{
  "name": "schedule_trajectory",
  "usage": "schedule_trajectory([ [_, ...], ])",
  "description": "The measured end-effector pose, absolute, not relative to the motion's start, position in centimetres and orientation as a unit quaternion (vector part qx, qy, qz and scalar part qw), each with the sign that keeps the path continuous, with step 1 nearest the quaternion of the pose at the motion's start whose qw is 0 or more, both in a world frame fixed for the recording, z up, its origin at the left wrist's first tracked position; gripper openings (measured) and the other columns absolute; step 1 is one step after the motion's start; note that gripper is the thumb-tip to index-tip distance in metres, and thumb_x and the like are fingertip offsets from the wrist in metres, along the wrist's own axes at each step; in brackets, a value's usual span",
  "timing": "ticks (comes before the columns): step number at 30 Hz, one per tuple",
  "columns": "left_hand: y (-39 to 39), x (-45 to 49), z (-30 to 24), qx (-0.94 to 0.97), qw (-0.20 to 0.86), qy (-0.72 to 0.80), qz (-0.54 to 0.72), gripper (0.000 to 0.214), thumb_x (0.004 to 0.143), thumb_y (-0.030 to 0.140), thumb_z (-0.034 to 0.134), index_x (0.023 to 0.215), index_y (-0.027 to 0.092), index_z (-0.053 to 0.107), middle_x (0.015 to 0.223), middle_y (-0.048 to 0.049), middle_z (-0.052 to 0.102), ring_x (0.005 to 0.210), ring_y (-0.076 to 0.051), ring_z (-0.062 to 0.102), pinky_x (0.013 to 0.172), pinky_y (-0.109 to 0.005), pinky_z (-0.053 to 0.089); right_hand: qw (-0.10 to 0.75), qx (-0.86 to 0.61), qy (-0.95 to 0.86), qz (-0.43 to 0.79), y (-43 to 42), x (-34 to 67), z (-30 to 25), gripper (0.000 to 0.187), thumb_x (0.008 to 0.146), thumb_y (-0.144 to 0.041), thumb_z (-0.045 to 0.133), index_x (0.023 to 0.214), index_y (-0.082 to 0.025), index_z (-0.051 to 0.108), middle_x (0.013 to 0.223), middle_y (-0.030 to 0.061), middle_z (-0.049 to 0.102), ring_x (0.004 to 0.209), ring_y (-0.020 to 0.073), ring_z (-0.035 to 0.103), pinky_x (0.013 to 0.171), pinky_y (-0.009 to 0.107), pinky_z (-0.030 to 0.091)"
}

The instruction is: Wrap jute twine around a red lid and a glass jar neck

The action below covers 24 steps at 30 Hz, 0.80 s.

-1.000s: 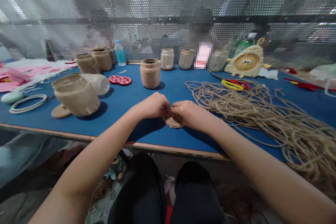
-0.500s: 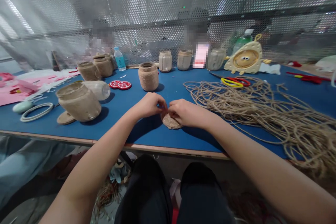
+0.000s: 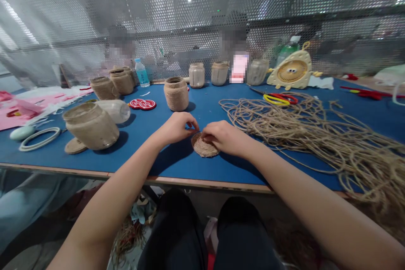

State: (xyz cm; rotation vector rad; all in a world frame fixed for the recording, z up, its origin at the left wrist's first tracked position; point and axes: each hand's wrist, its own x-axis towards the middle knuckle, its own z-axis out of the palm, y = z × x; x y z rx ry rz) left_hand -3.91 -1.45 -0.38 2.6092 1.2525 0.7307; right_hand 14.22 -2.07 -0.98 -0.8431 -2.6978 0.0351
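A round coiled disc of jute twine (image 3: 205, 147) lies on the blue table near its front edge. My right hand (image 3: 223, 135) is closed at the disc's far right side, thumb and fingertips pinching at its rim. On the far left side my left hand (image 3: 180, 128) has its thumb and forefinger pressed together beside the rim; whatever is between them is too small to make out. To the right spreads a big loose pile of jute twine (image 3: 303, 135). Just beyond my left hand stands a twine-wrapped jar (image 3: 176, 94).
At left are a tilted wrapped jar (image 3: 92, 128), a clear plastic bottle (image 3: 117, 111), a flat round disc (image 3: 75, 146) and red round lids (image 3: 143, 104). Scissors (image 3: 278, 99) rest on the twine pile's far edge. Jars, a phone (image 3: 239, 67) and a cheese-shaped fan (image 3: 292, 71) line the perforated screen.
My left hand's fingertips have shifted slightly off the disc, uncovering more of its left side. My right hand keeps its place at the rim. The view has turned slightly.
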Motion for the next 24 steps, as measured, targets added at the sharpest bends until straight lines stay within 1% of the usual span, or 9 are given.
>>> schedule_trajectory([
  [12, -1.6, -4.0, -0.4, 0.870, 0.074, 0.417, 0.252, 0.012, 0.067, 0.011, 0.057, 0.074, 0.015, 0.066, 0.073, -0.0025, 0.065, 0.068, -0.012, 0.058, 0.063, -0.021, 0.043, 0.142, -0.322, -0.936, 0.008, -2.0, 14.1, -0.7, 0.019, 0.075, -0.005, 0.047, 0.082, -0.011, 0.063, 0.080, 0.0089, 0.065, 0.076, 0.0165, 0.057, 0.069, 0.024, 0.039],
  [18, -1.6, -4.0, -0.3, 0.870, 0.073, 0.422, 0.243, 0.013, 0.067, 0.010, 0.057, 0.075, 0.014, 0.066, 0.074, -0.0032, 0.065, 0.069, -0.012, 0.058, 0.063, -0.021, 0.043, 0.153, -0.324, -0.933, 0.015, -2.0, 14.3, -0.5, 0.019, 0.077, -0.008, 0.046, 0.085, -0.011, 0.063, 0.083, 0.0090, 0.065, 0.078, 0.0164, 0.057, 0.070, 0.025, 0.039],
  [21, -1.7, -4.0, -0.3, 0.873, 0.074, 0.422, 0.233, 0.013, 0.068, 0.011, 0.057, 0.075, 0.014, 0.066, 0.074, -0.0030, 0.065, 0.069, -0.012, 0.058, 0.063, -0.021, 0.043, 0.152, -0.314, -0.937, 0.028, -2.2, 14.5, -0.2, 0.016, 0.078, -0.013, 0.048, 0.083, -0.012, 0.063, 0.081, 0.0081, 0.064, 0.078, 0.0162, 0.057, 0.071, 0.026, 0.040],
  [24, -1.8, -3.9, -0.2, 0.877, 0.076, 0.416, 0.226, 0.013, 0.067, 0.011, 0.057, 0.075, 0.014, 0.066, 0.074, -0.0027, 0.065, 0.069, -0.012, 0.058, 0.064, -0.021, 0.043, 0.139, -0.309, -0.940, 0.043, -2.3, 14.7, 0.0, 0.012, 0.075, -0.013, 0.052, 0.077, -0.014, 0.064, 0.078, 0.0059, 0.063, 0.074, 0.0149, 0.056, 0.070, 0.025, 0.040],
])
